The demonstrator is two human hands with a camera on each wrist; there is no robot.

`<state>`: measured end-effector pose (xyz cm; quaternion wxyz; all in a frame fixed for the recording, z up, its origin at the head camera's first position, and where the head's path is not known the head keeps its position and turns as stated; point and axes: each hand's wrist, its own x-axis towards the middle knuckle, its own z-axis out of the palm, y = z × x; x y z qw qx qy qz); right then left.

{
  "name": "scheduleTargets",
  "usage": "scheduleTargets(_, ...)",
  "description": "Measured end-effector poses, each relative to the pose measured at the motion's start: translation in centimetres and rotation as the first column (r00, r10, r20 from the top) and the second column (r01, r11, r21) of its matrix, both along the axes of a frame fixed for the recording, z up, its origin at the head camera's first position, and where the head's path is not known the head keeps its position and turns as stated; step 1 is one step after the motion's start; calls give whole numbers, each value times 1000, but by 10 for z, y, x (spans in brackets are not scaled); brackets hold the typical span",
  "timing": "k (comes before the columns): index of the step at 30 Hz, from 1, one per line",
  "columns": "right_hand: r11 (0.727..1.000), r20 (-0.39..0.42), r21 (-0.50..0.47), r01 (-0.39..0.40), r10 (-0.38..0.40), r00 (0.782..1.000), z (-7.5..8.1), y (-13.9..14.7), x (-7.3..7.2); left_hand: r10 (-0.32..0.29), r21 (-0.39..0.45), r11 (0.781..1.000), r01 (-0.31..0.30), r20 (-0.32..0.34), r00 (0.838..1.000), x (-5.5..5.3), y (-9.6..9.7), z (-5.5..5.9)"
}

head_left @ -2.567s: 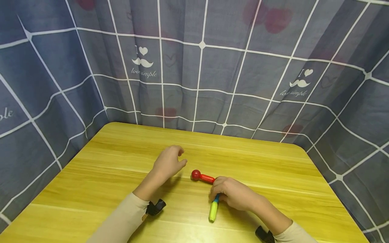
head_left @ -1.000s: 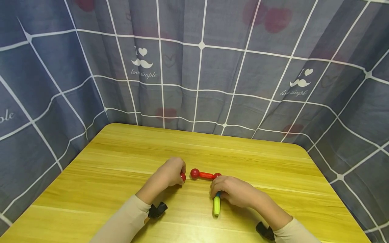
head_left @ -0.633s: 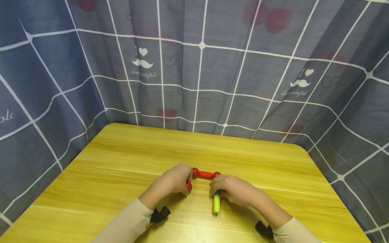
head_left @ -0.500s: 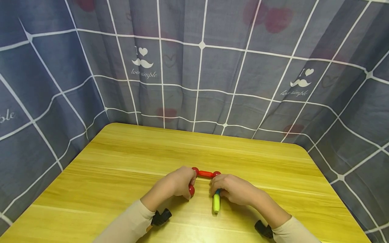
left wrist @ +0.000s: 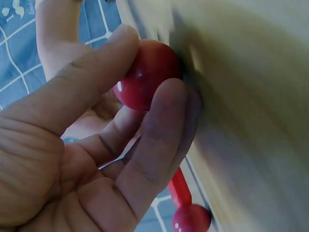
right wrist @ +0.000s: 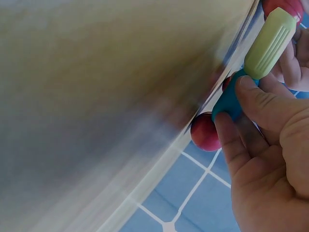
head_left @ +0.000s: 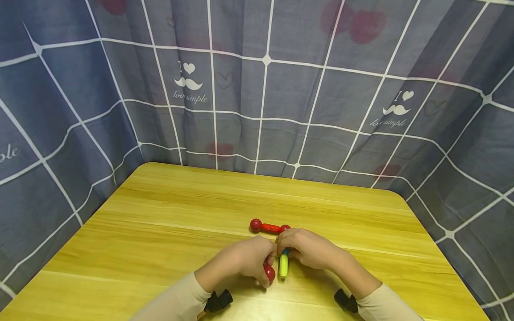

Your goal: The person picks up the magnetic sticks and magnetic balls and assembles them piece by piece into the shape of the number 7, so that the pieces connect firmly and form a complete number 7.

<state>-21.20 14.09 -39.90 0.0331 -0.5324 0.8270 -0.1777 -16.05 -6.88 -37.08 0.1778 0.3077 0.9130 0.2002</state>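
My left hand [head_left: 252, 258] pinches a loose red ball [left wrist: 147, 72] between thumb and fingers, just above the wooden table. Close beside it, my right hand [head_left: 312, 250] grips a blue rod [right wrist: 227, 102]. A yellow-green rod [head_left: 283, 266] extends from the blue one toward me, its free end near the ball in my left hand. Beyond the hands lies a red rod [head_left: 271, 228] with a second red ball [head_left: 255, 225] at its left end and a third red ball [head_left: 285, 228] at its right end, beside my right fingers. Fingers partly hide the blue rod.
The yellow wood-grain table [head_left: 180, 200] has rounded far corners. A blue-grey curtain [head_left: 241, 89] with white grid lines hangs behind it and along both sides. A black wrist device [head_left: 218, 301] sits below the left sleeve, another black device [head_left: 346, 301] by the right.
My left hand has picked up a red ball and brought it right and nearer to me, beside the yellow-green rod. The right hand keeps its grip; the rod has swung slightly and shifted away from me.
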Motion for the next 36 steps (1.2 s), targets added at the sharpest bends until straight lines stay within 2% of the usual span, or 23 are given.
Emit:
scheduleTargets(14, 1000, -48, 10, -7, 7, 999, 2, -2, -1, -60, 7, 998, 61, -24, 998, 11, 13, -5)
scheduleTargets(21, 1000, -68, 8, -11, 12, 998, 0, -2, -1, -51, 34, 998, 52, -47, 998, 15, 18, -6)
scheduleTargets(25, 1000, -79, 16, -3, 4, 997, -1, -2, -2, -53, 63, 996, 56, -44, 998, 14, 17, -7)
scheduleTargets(28, 1000, -84, 15, 0, 1, 996, 0, -2, -1, -50, 100, 994, 53, -28, 998, 9, 13, -4)
scheduleTargets(31, 1000, -63, 5, -6, 7, 998, 0, -2, -1, -15, 157, 987, 22, -40, 999, -2, 2, 1)
scheduleTargets(33, 1000, -45, 2, -11, 11, 999, 0, -2, -1, 48, 189, 981, -35, -68, 997, -11, -7, 5)
scheduleTargets(35, 1000, -36, 6, -13, 13, 999, 1, -1, -1, 134, 207, 972, -107, -124, 983, -21, -16, 5)
scheduleTargets(36, 1000, -37, 13, -12, 13, 999, 1, -1, -1, 184, 211, 966, -148, -161, 970, -26, -21, 4)
